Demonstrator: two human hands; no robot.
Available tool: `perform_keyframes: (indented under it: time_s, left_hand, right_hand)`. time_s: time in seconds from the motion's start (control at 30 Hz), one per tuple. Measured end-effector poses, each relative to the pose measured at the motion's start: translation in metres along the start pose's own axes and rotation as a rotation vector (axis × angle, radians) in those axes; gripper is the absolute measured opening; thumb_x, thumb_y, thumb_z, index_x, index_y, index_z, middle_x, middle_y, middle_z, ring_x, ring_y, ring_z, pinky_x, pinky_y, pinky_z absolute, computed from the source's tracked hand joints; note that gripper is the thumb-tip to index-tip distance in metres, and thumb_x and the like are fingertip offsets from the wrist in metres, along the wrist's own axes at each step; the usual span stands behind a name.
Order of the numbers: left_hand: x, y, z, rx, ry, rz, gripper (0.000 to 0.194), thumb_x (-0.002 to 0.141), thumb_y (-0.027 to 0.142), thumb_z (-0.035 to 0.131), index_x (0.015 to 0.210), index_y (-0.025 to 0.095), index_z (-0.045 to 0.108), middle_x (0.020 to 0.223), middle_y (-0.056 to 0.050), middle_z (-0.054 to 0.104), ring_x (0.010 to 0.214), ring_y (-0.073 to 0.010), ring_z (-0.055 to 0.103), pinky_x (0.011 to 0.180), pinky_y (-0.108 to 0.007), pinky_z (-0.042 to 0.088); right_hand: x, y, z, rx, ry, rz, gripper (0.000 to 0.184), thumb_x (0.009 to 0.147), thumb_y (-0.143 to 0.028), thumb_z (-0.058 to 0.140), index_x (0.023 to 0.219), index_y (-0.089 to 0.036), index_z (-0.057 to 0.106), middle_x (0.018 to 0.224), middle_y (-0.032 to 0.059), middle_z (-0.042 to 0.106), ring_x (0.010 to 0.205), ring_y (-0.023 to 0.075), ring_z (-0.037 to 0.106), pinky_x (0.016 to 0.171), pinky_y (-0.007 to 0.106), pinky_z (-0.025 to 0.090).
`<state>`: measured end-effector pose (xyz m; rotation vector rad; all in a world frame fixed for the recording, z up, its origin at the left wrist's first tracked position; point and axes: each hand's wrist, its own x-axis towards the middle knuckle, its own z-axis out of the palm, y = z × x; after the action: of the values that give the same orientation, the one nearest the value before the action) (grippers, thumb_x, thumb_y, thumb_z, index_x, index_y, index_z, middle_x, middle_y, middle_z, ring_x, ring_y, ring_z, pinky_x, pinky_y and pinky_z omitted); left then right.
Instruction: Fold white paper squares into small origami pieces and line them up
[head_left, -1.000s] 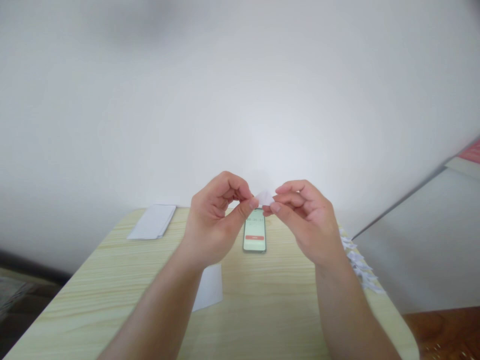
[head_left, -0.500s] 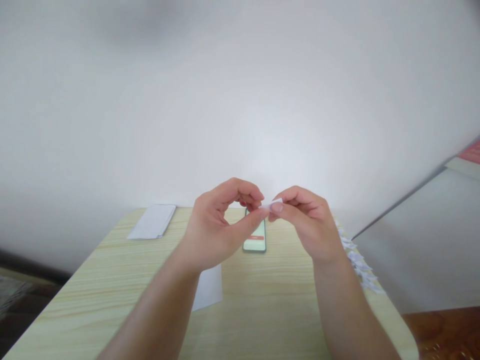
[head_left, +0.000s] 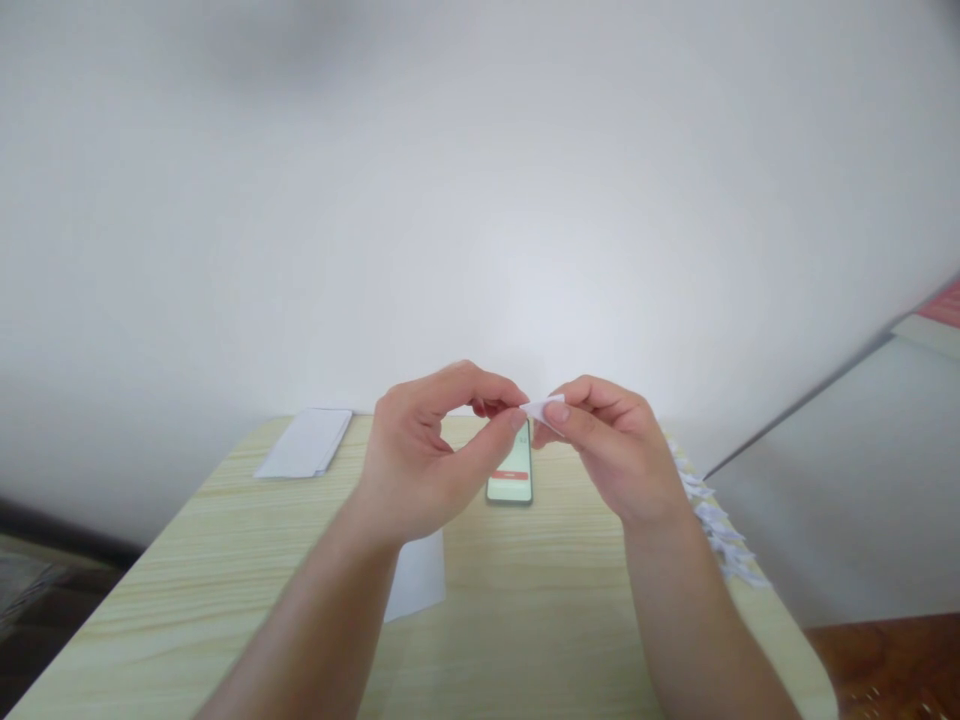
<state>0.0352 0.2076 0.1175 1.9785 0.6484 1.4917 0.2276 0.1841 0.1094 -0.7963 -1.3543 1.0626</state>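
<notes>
Both my hands are raised above a light wooden table (head_left: 225,560), pinching one small folded white paper piece (head_left: 541,408) between them. My left hand (head_left: 427,460) grips its left end with thumb and forefinger. My right hand (head_left: 611,450) pinches its right end, fingers curled. Below the hands a phone (head_left: 511,478) lies face up with a lit screen and a red button, partly hidden by my fingers.
A stack of white paper sheets (head_left: 306,443) lies at the table's far left. Another white sheet (head_left: 417,575) shows under my left forearm. A heap of small folded paper pieces (head_left: 716,530) runs along the right edge. A white wall stands behind.
The paper piece has been turned from a flat-on triangle to nearly edge-on, and both hands have dropped slightly and closed in toward each other over the phone.
</notes>
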Motion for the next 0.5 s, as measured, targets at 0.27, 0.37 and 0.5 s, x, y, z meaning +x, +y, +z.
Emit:
perform_keyframes:
  time_s: [0.27, 0.37, 0.5]
  left_hand:
    - [-0.0017, 0.0002, 0.0020, -0.038, 0.045, -0.090, 0.008, 0.087, 0.013, 0.074, 0.087, 0.020, 0.077, 0.078, 0.000, 0.073, 0.070, -0.0123, 0.063, 0.063, -0.027, 0.049]
    - [-0.0008, 0.0006, 0.0015, -0.047, 0.046, -0.115, 0.008, 0.087, 0.013, 0.074, 0.084, 0.020, 0.076, 0.077, 0.002, 0.072, 0.070, -0.0118, 0.063, 0.062, -0.026, 0.048]
    - [-0.0005, 0.0007, 0.0022, -0.100, 0.049, -0.168, 0.009, 0.086, 0.013, 0.074, 0.080, 0.020, 0.074, 0.074, 0.003, 0.070, 0.067, -0.0109, 0.062, 0.057, -0.024, 0.046]
  right_hand:
    - [0.0006, 0.0006, 0.0017, -0.003, 0.026, -0.017, 0.012, 0.088, -0.031, 0.081, 0.083, -0.022, 0.076, 0.075, 0.0009, 0.074, 0.074, 0.0162, 0.066, 0.074, 0.033, 0.052]
    - [0.0001, -0.0002, 0.0021, -0.031, 0.039, -0.024, 0.012, 0.088, -0.031, 0.081, 0.081, -0.022, 0.076, 0.076, 0.0011, 0.074, 0.074, 0.0166, 0.066, 0.074, 0.034, 0.053]
    - [-0.0003, 0.0004, 0.0034, -0.036, 0.042, -0.023, 0.011, 0.088, -0.031, 0.081, 0.082, -0.022, 0.077, 0.077, 0.0016, 0.074, 0.076, 0.0176, 0.068, 0.075, 0.035, 0.053]
